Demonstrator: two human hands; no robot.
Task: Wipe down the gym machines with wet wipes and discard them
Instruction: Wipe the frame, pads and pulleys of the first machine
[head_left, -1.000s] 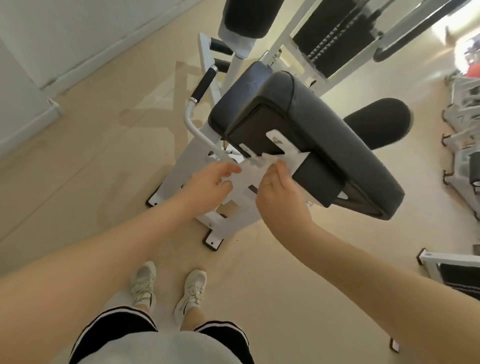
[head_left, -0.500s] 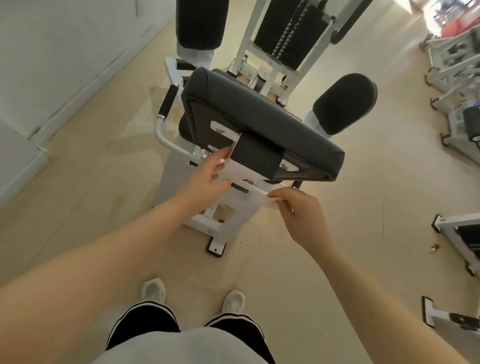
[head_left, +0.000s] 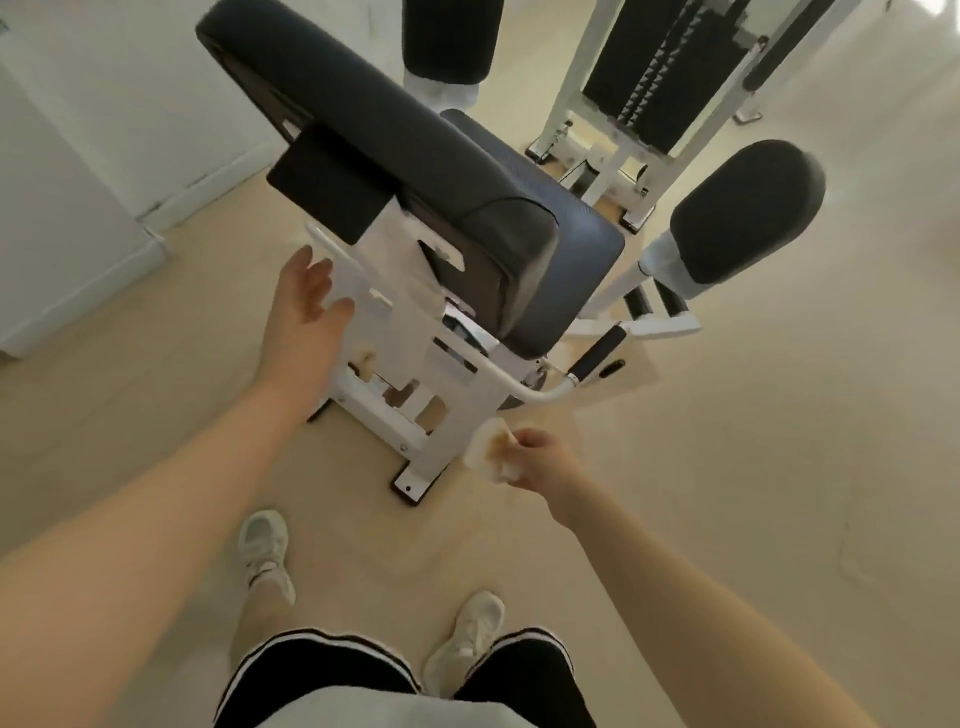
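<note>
we stand behind the gym machine (head_left: 395, 332), at the rear of its white frame, and take that frame as our landmark. the right hand (head_left: 540, 460) pinches a crumpled wet wipe (head_left: 488, 451) between curled fingers; the wipe hangs just beside the lower right corner of the frame, below the curved white handle tube (head_left: 511, 387), and we cannot tell whether it touches the metal. the left hand (head_left: 304, 317) is spread with relaxed fingers against the upper left edge of the frame, holding nothing; contact looks likely but blur prevents confirmation.

progress, as a judgement: the wipe is already creased and bunched, which suggests it is in use and not fresh. the frames do not show which surfaces are clean. we judge the step in hand to be wiping the rear frame and its handle tube. the back pad (head_left: 395, 140) above the frame, the seat pad (head_left: 576, 270) beyond it, the two roller pads (head_left: 748, 208) and the weight stack (head_left: 660, 78) beyond the frame show no visible moisture or streaks, so their state is unknown. discarding the wipe is not yet done.

containers: no bin, wipe pack or other container is in view on any side of the frame. only bare floor (head_left: 753, 467) surrounds its base, so a disposal point must be sought outside this view.
</note>
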